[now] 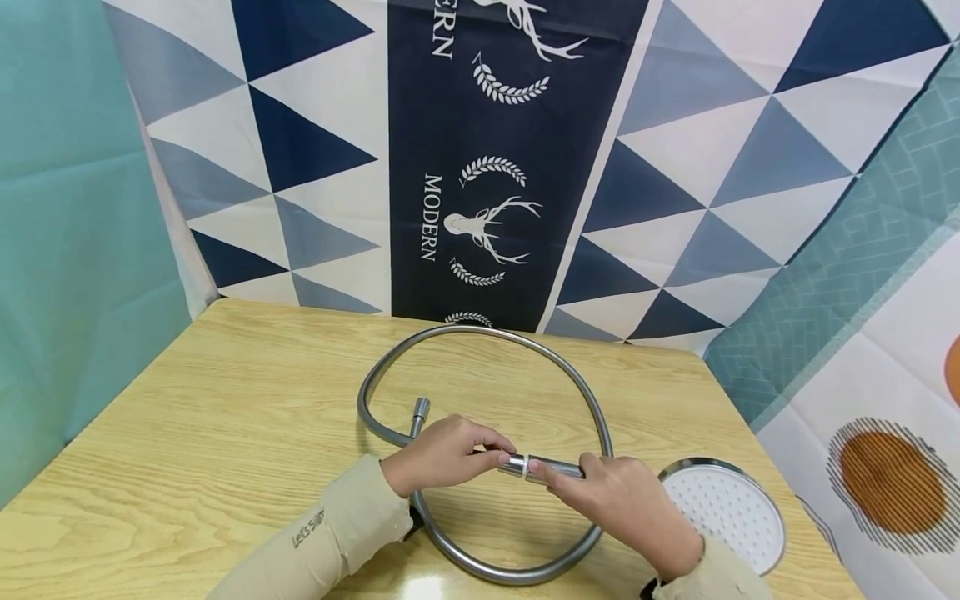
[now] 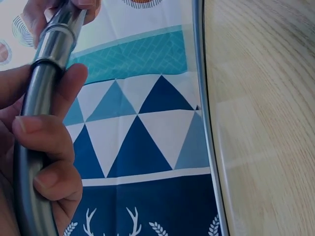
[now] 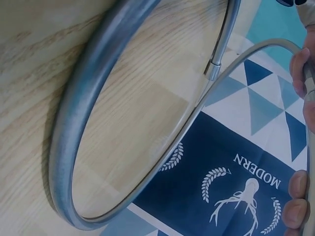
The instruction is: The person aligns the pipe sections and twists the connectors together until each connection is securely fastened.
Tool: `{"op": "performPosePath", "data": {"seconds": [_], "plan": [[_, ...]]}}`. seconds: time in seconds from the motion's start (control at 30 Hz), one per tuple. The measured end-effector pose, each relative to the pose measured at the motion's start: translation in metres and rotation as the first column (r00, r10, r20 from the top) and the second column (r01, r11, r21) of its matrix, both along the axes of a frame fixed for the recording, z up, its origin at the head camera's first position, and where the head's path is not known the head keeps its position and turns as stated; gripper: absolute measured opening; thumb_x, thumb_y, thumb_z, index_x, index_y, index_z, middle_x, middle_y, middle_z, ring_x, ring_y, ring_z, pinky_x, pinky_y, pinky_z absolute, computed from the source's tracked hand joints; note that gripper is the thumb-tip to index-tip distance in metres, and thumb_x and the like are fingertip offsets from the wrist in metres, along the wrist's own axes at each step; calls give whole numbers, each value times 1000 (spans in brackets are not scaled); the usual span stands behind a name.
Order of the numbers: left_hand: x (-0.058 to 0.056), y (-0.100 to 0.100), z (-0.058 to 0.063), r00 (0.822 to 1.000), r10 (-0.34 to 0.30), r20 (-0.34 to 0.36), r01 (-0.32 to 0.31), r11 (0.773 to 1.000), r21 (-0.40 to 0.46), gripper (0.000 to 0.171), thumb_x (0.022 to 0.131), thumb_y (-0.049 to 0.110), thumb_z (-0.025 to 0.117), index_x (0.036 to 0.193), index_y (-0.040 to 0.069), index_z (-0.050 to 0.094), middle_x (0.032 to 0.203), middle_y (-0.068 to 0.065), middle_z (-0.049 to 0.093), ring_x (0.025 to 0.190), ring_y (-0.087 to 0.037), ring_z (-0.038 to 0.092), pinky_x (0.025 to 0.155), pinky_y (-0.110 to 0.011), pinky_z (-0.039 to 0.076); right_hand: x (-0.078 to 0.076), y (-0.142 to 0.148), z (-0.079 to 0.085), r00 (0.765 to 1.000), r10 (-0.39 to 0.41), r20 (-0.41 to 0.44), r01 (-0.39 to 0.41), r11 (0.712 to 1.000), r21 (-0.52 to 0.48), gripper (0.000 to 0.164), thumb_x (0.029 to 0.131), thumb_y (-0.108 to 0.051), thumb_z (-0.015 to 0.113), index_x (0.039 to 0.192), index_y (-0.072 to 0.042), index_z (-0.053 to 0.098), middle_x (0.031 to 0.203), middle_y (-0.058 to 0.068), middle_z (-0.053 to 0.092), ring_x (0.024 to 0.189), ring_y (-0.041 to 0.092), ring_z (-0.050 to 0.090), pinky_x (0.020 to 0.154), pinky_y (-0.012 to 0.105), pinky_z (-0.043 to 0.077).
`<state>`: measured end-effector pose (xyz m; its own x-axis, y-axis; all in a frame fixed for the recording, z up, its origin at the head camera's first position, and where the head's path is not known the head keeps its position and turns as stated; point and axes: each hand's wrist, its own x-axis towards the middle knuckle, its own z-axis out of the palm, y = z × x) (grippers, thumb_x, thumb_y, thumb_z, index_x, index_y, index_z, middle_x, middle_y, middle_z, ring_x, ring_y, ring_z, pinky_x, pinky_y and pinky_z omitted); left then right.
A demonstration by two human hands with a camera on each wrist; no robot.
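Observation:
A grey shower hose (image 1: 517, 575) lies in a wide loop on the table. My left hand (image 1: 450, 454) grips the hose close to one end, its fingers curled round it in the left wrist view. That end's metal connector (image 2: 53, 44) meets the chrome handle (image 1: 561, 469) of a shower head, with a pale ring between them. My right hand (image 1: 626, 500) holds the handle. The round white face of the shower head (image 1: 727, 517) shows past the right wrist, facing up. The hose's other connector (image 1: 421, 408) lies loose beyond the left hand.
The wooden table (image 1: 225, 417) ends at a patterned cloth (image 1: 480, 167) behind it. A teal cloth (image 1: 82, 208) hangs at the left and a white cloth with orange discs (image 1: 892, 483) at the right.

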<state>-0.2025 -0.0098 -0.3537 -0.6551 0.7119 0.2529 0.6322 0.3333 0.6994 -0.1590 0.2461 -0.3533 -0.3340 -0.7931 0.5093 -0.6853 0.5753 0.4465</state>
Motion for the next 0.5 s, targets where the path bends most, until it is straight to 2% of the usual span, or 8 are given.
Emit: {"op": "performPosePath", "data": {"seconds": [0.07,0.17,0.23,0.37,0.43,0.5], "plan": [[0,0,1,1000,-11,-19,11,1000,-2,15,92,13,65,104,6,73,94,-2,71,67,1,53,61,-17,43,0,0,1,1000,-3,5,3,1000,0,36,107,-34,18,131,-30,45,51,-3,29,47,3,8,40,15,12],[-1,0,3,1000,-15,-20,15,1000,-2,19,91,15,68,107,6,71,97,-1,71,75,0,59,67,-18,47,0,1,1,1000,-6,5,6,1000,-4,36,107,-35,19,131,-30,45,51,-4,28,48,2,7,40,15,12],[-1,0,3,1000,-11,-2,11,1000,-2,22,93,18,65,110,5,70,94,-1,71,72,1,57,65,-17,46,-1,1,1,1000,-6,1,6,1000,-4,35,107,-36,20,131,-30,45,50,-4,28,48,2,7,40,15,12],[-1,-1,3,1000,-10,-13,10,1000,-13,23,96,19,60,110,5,71,88,-1,70,59,1,46,56,-17,39,-2,1,1,1000,2,-10,-2,1000,-6,36,107,-35,21,130,-30,47,50,-3,27,49,2,6,39,15,11],[-2,0,3,1000,-15,-22,15,1000,-19,20,95,16,61,107,5,72,89,0,71,61,2,47,57,-17,40,-2,1,1,1000,3,-7,-3,1000,-5,36,107,-34,20,131,-30,46,50,-3,27,49,2,6,40,15,11],[-2,0,4,1000,-18,-20,18,1000,-26,18,94,15,63,107,6,72,94,-1,71,68,2,55,63,-17,45,-2,1,1,1000,2,-2,-2,1000,-3,36,107,-34,20,132,-30,46,50,-3,28,49,2,6,40,15,11]]}}
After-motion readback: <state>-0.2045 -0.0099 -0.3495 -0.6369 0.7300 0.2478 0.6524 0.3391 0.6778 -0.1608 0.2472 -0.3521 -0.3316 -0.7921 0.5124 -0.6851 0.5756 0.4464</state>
